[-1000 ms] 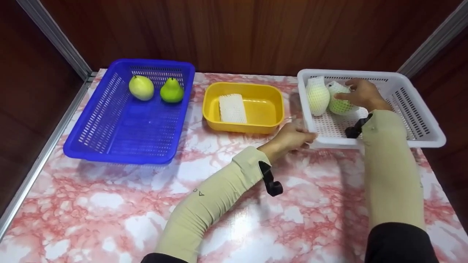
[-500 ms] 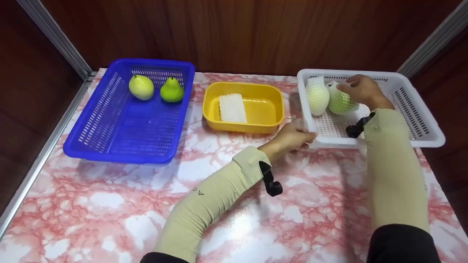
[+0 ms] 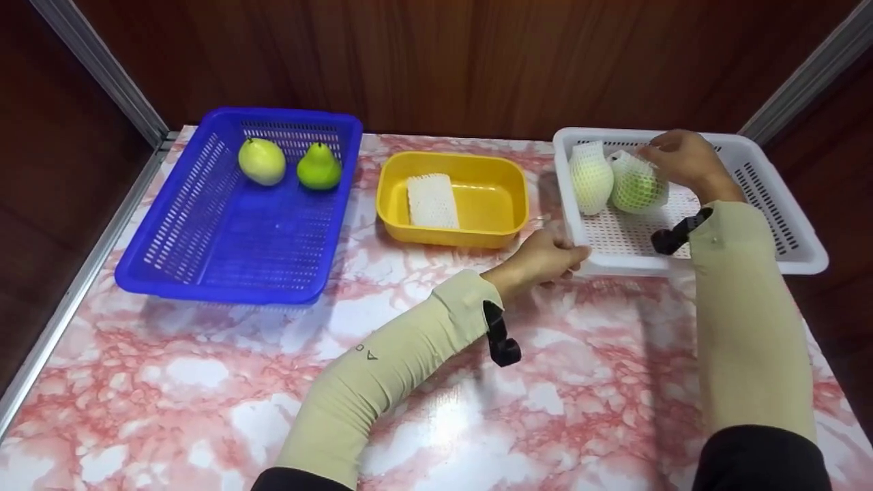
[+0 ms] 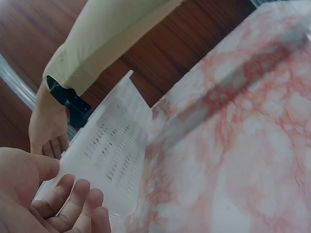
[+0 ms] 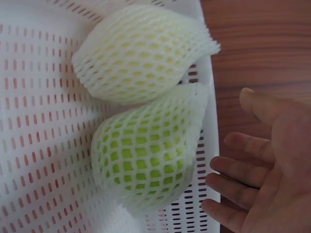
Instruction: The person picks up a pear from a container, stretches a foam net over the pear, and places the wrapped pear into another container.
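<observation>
At the front left corner of the white basket [image 3: 638, 267], my left hand [image 3: 542, 258] grips the rim between thumb and fingers. In the left wrist view its thumb [image 4: 46, 167] lies on the rim. My right hand [image 3: 685, 162] hovers over the basket with nothing in it, its fingers loosely spread in the right wrist view. Below and left of it lies a green pear in a white foam net [image 5: 146, 153]. A yellow pear in a similar net [image 5: 133, 56] rests beside it, along the basket's left wall.
A yellow tub [image 3: 491, 204] in the middle holds a flat white foam net [image 3: 433, 201]. To the left stands a blue basket [image 3: 256, 232] with a yellow pear [image 3: 262, 161] and a green pear [image 3: 318, 166]. A wooden panel [image 3: 450, 65] closes off the back.
My right hand has let go of the netted green pear and drawn back from it, up and to the right. The left hand has stayed on the rim.
</observation>
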Available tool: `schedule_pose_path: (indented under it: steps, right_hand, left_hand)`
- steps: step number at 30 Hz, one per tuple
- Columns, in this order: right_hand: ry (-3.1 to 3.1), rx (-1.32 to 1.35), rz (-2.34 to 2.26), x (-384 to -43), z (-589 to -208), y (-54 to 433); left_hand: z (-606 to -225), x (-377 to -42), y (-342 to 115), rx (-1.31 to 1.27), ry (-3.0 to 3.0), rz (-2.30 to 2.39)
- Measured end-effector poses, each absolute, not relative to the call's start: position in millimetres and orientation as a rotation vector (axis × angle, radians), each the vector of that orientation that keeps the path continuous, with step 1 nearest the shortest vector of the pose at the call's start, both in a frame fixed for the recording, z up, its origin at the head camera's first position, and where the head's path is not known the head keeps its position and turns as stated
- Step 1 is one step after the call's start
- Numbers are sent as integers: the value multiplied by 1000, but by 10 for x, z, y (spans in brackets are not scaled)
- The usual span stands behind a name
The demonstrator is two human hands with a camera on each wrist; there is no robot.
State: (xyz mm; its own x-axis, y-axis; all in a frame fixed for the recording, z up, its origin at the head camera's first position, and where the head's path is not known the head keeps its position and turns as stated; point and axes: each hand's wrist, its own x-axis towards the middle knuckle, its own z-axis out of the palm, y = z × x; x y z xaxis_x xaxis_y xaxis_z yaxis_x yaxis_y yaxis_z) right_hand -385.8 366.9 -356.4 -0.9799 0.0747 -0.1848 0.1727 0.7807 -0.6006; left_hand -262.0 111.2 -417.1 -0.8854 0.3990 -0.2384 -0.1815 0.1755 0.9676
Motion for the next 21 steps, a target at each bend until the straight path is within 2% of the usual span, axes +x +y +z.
schedule_pose_path:
  steps: [11, 21]
  right_hand:
    - [2807, 203, -1066, -3781, -3392, 3645]
    - [2770, 146, -1365, -3644, -3058, 3415]
  left_hand:
    - [-4072, -2587, 952, 304, 2224, 1451]
    - [-3630, -2624, 321, 588, 2226, 1152]
